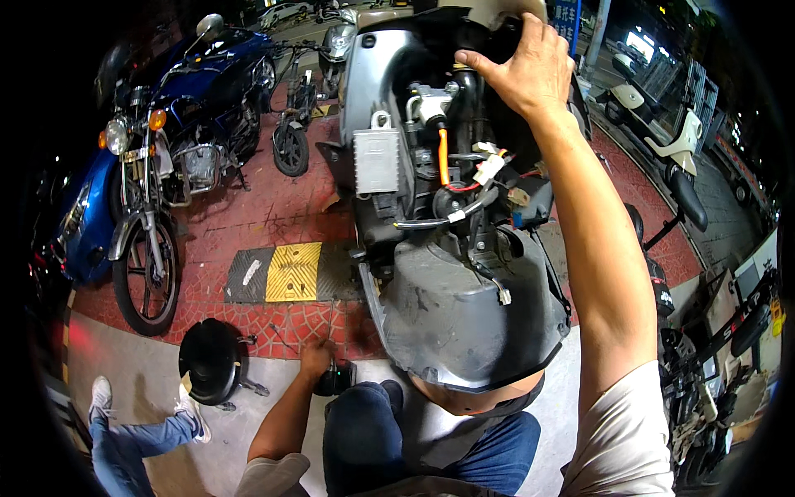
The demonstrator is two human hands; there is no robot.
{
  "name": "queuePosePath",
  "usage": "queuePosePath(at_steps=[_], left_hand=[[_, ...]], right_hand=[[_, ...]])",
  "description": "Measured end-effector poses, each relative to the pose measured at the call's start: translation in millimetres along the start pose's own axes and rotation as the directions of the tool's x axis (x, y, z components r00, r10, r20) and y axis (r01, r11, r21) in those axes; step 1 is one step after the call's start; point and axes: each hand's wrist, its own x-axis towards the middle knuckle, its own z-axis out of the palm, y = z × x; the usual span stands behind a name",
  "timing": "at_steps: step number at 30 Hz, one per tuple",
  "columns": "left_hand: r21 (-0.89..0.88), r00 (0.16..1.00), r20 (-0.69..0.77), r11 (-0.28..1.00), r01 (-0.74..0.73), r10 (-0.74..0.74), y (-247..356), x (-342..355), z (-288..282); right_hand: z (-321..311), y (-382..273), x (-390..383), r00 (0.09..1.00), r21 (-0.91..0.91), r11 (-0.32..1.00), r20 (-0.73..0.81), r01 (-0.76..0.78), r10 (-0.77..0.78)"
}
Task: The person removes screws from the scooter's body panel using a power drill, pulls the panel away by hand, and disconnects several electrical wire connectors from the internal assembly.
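Observation:
An electric scooter (472, 306) stands before me with its body panels off and its wiring bare. My right hand (534, 70) rests at its top, thumb stretched out to the left and fingers reaching over the upper edge. Below that hand are a finned grey metal box (378, 161), an orange cable (443, 156) and a white connector plug (490, 169). Low on the left, my left hand (316, 358) is closed; a thin shaft seems to rise from it, but what it grips is unclear. Beside it sits a small dark device (335, 379) with a green light.
A blue motorcycle (190, 149) and a small folding bike (291, 132) stand left. A round black stool (211, 362) is near a seated person's legs (145, 431). A black and yellow ramp (292, 272) lies behind. Bike parts (704, 398) crowd the right; a pale scooter (671, 141) stands beyond.

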Motion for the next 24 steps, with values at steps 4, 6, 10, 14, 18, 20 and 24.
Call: queuePosePath(at_steps=[4,6,10,14,18,20,24], left_hand=[[-0.026,0.995,-0.070,0.997,0.068,-0.070,-15,-1,-5],[-0.108,0.991,0.022,0.986,0.131,-0.129,43,-15,13],[-0.148,0.989,0.001,0.978,0.143,-0.145,81,-34,-7],[0.016,0.994,-0.095,0.999,0.047,-0.045,50,-29,-8],[0.020,0.989,-0.034,0.990,0.143,-0.142,63,-31,-3],[0.034,0.989,-0.064,0.990,0.136,-0.134,63,-35,-9],[0.034,0.990,-0.058,0.990,0.134,-0.132,71,-37,-7]], right_hand=[[6,-32,9,0.993,-0.110,0.987,0.005,-0.114,0.115],[17,-12,3,0.997,-0.193,0.978,0.001,-0.076,0.078],[26,17,3,0.995,-0.122,0.992,-0.093,0.028,-0.040],[19,8,8,1.000,-0.010,1.000,-0.016,0.026,-0.026],[0,10,-2,0.989,0.032,0.990,-0.051,0.139,-0.137],[-36,-23,-11,0.923,-0.033,0.929,-0.107,0.369,-0.370],[-50,-51,-1,0.748,0.016,0.947,0.609,0.321,-0.264]])
